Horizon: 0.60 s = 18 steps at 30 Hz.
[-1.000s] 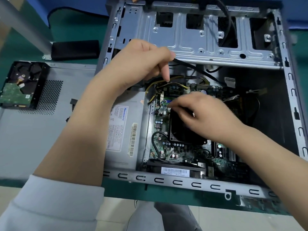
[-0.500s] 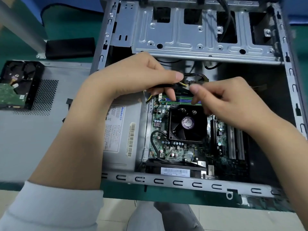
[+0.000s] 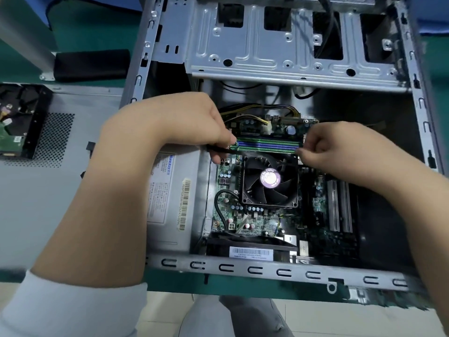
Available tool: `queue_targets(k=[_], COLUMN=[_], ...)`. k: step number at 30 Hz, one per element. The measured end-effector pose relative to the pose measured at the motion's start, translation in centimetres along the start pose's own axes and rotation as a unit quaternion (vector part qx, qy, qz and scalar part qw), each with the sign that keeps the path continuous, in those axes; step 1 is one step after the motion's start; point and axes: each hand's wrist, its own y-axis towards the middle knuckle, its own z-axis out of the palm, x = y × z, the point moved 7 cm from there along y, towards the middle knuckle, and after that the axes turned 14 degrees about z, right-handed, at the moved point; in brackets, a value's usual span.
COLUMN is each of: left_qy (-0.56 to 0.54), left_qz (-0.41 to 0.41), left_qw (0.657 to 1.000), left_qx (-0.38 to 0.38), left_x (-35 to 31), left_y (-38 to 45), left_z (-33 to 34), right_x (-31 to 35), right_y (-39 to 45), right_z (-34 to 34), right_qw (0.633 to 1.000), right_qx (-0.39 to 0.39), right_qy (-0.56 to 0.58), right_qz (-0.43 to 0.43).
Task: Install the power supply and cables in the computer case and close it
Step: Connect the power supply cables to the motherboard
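Observation:
The open computer case (image 3: 267, 266) lies on its side. The grey power supply (image 3: 175, 198) sits in its left part, label up. A thin black cable (image 3: 264, 155) runs across the top of the CPU fan (image 3: 269, 181), just below the memory slots (image 3: 267, 145). My left hand (image 3: 194, 122) pinches the cable's left end beside the power supply. My right hand (image 3: 340, 147) pinches its right end at the fan's upper right corner. Yellow and black power wires (image 3: 245, 115) lie above the motherboard (image 3: 243, 220), partly behind my left hand.
The drive cage (image 3: 279, 45) spans the top of the case, with a black cable hanging through it. The removed side panel (image 3: 48, 190) lies flat at left, with a hard drive (image 3: 17, 122) on it. A black block (image 3: 90, 64) rests behind on the green table.
Both hands moved apart along the black cable: the left down and left toward the power supply, the right out to the fan's right corner. The cable now lies stretched over the fan.

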Motion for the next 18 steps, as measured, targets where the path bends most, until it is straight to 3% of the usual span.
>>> queue_targets(k=[7, 11, 18], left_qy=[0.043, 0.135, 0.280], left_qz=[0.059, 0.082, 0.050], left_qw=[0.995, 0.983, 0.949], left_qx=[0.064, 0.096, 0.135], left_x=[-0.9, -1.6, -2.3], left_y=[0.3, 0.7, 0.6], left_z=[1.0, 2.0, 3.0], right_x=[0.3, 0.2, 1.1], right_y=[-4.1, -5.9, -6.7], right_z=[1.1, 2.3, 2.7], right_qw=[0.978, 0.979, 0.980], right_qx=[0.163, 0.152, 0.091], right_qy=[0.090, 0.049, -0.010], right_qz=[-0.090, -0.124, -0.178])
